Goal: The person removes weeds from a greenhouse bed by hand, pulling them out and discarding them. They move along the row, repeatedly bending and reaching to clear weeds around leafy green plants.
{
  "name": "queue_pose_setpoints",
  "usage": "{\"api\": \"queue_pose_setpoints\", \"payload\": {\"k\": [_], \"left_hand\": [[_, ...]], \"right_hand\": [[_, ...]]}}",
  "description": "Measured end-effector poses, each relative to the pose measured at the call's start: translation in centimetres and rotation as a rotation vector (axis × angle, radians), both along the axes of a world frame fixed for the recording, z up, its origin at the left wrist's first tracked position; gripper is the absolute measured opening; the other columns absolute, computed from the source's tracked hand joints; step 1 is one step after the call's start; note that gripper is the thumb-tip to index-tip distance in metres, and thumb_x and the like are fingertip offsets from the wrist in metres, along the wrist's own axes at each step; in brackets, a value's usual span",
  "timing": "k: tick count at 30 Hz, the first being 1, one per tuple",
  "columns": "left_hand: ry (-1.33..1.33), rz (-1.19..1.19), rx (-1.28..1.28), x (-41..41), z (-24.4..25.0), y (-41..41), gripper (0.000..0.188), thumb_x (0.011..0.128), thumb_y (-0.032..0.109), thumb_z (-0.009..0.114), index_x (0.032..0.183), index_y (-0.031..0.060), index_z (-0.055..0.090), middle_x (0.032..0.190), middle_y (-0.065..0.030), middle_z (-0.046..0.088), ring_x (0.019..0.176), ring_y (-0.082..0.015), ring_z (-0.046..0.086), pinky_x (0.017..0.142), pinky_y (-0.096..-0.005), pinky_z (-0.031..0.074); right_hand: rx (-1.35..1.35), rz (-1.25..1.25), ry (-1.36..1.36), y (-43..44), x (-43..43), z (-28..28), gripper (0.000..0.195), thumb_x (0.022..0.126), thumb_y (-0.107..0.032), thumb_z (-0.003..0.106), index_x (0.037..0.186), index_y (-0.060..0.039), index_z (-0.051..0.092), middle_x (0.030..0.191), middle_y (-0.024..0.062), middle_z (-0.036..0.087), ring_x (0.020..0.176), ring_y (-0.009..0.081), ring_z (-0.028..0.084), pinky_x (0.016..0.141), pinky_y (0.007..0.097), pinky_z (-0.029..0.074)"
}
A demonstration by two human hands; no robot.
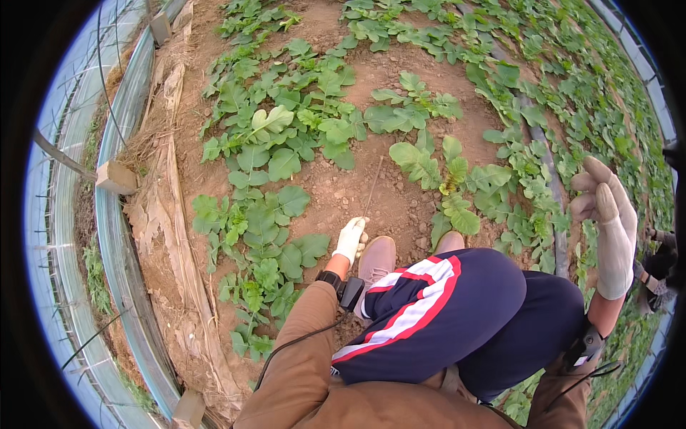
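My left hand [351, 239], in a white glove, is closed around the lower end of a thin stick or rod [373, 185]. The stick slants up and away over bare brown soil, just ahead of my left shoe [377, 260]. Raised at the right is my right hand [615, 236], in a white glove with soiled fingertips. Its fingers are bent and apart, and I see nothing in them. A leafy green plant [455, 179] with some yellowed leaves grows in front of my right shoe [449, 242]. Broad-leaved plants [262, 225] stand to the left of my left hand.
A dark drip hose or pipe [547, 161] runs between plant rows on the right. Dry, torn sheeting [179, 230] lies along the left edge, beside plastic film [115, 230] and a block [117, 177]. Part of another person [662, 268] shows at far right.
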State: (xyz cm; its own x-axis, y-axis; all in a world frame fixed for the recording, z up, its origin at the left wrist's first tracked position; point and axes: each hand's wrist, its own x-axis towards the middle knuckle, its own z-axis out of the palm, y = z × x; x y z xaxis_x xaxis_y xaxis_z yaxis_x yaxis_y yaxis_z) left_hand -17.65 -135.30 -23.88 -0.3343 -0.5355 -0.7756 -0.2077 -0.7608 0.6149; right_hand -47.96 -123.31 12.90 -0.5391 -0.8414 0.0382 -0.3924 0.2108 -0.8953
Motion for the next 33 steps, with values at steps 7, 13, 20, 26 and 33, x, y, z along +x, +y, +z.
{"api": "queue_pose_setpoints", "payload": {"k": [7,13,20,26,33], "left_hand": [[-0.014,0.037,0.092,8.8,1.4,6.4,0.025,0.094,0.033,0.045,0.111,0.0170,0.054,0.060,0.0034,0.042,0.039,-0.0056,0.029,0.034,-0.0223,0.022],[-0.086,0.031,0.130,14.2,4.0,11.5,0.032,0.093,0.035,0.046,0.116,0.0138,0.051,0.059,0.0034,0.042,0.038,-0.0058,0.029,0.034,-0.0229,0.023],[-0.036,0.320,-0.072,11.4,2.2,5.3,0.034,0.096,0.035,0.044,0.120,0.0125,0.049,0.062,0.0046,0.043,0.039,-0.0044,0.031,0.033,-0.0205,0.024],[-0.022,0.427,-0.173,7.0,-0.4,-4.9,0.033,0.096,0.036,0.043,0.119,0.0139,0.050,0.061,0.0048,0.044,0.041,-0.0045,0.032,0.035,-0.0218,0.026],[-0.098,0.350,-0.096,7.6,-0.6,0.5,0.030,0.095,0.034,0.044,0.117,0.0163,0.052,0.059,0.0043,0.043,0.038,-0.0056,0.032,0.033,-0.0222,0.026]], "right_hand": [[0.034,0.084,-0.003,0.8,0.6,0.5,0.040,0.095,-0.024,0.046,0.123,0.0044,0.051,0.099,0.0060,0.059,0.077,0.0084,0.052,0.070,0.0231,0.042],[0.083,0.120,0.046,1.1,1.1,0.9,0.041,0.096,-0.024,0.044,0.124,0.0058,0.050,0.099,0.0060,0.059,0.079,0.0085,0.051,0.073,0.0229,0.041],[0.113,0.116,0.159,0.2,1.2,0.6,0.042,0.096,-0.026,0.043,0.124,0.0051,0.049,0.098,0.0068,0.059,0.078,0.0099,0.051,0.073,0.0248,0.041],[0.097,0.094,0.128,0.0,1.5,0.5,0.044,0.095,-0.028,0.044,0.123,0.0053,0.051,0.096,0.0069,0.059,0.077,0.0097,0.050,0.073,0.0245,0.040],[0.092,0.073,0.187,0.9,1.1,0.6,0.045,0.096,-0.029,0.043,0.125,0.0043,0.049,0.095,0.0059,0.057,0.075,0.0093,0.049,0.071,0.0243,0.040]]}}
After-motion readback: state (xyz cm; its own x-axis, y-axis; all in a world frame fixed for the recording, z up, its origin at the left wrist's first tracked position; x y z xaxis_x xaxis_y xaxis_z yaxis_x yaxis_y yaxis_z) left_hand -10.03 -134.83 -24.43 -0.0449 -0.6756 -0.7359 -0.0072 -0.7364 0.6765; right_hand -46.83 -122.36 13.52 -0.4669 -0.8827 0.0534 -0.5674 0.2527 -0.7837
